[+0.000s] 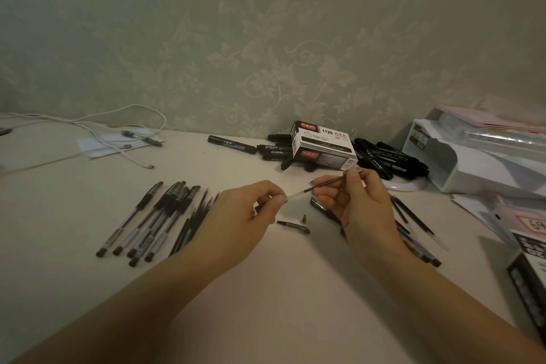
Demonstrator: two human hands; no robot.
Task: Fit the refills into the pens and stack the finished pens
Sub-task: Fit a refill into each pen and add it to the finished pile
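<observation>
Both hands' fingers [353, 175] pinch one refill [328, 182].

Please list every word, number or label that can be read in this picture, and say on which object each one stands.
"1120": on the top face of the marker box by the wall.
Red labels and characters beside that number on the same box: too small to read.
White print on the black markers: blurred, not readable.
Red digits on the card at the right edge: cut off, perhaps "69", not certain.
Print on the black box at lower right: blurred.
</observation>
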